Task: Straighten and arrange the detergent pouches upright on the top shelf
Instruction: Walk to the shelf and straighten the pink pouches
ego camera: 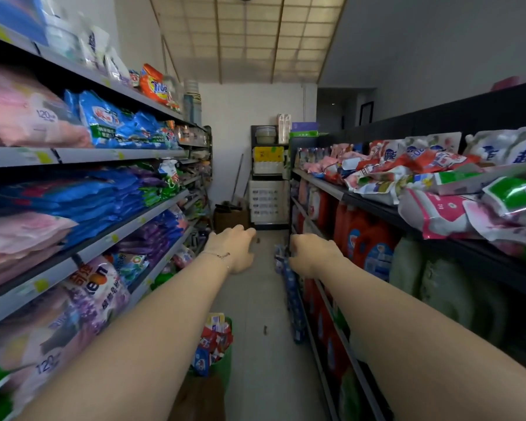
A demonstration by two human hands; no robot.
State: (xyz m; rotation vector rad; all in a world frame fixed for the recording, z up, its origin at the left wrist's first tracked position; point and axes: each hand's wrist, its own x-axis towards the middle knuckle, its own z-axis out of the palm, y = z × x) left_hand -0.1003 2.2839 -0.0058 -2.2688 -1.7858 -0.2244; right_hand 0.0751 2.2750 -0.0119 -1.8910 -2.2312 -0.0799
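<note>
Detergent pouches (407,177) in red, pink, white and green lie flat in a loose heap on the top shelf (374,205) of the right-hand rack. A few white and blue pouches (504,147) stand upright against the dark back panel. Both my arms reach forward down the aisle. My left hand (234,247) hangs in the air with its fingers loosely bent and holds nothing. My right hand (313,253) is level with it, left of the rack and below the top shelf, its fingers curled downward and mostly hidden. Neither hand touches a pouch.
Red detergent bottles (365,241) fill the shelf below the pouches. A blue strip of packets (292,296) leans along the right rack's lower edge. The left rack (128,229) holds bags on several shelves. A green basket of small packs (213,344) stands on the floor; boxes (268,202) block the aisle's end.
</note>
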